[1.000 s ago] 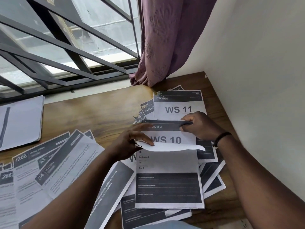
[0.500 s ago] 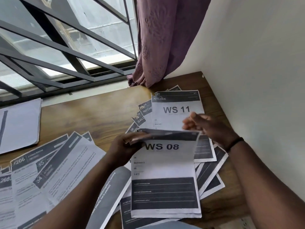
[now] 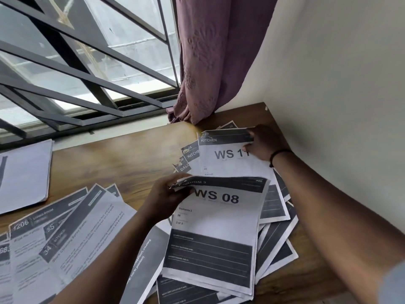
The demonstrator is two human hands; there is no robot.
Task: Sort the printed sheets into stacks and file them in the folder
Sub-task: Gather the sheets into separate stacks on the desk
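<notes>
On the desk [image 3: 122, 163], far right: WS 11 sheet [image 3: 228, 159], long axis near-to-far, top right corner pinched by right hand [image 3: 266, 142]; left hand [image 3: 168, 198] grips WS 08 sheet [image 3: 217, 218], nearer.

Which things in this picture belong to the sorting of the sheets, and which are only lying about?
Belong to the job:
- white printed sheet marked WS 08, gripped at its top corner by the left hand
- white printed sheet marked WS 11, held by the right hand
- fanned printed sheets on the left
- plain white paper stack

Only lying about:
- mauve fabric curtain
- dark metal window grille
</notes>
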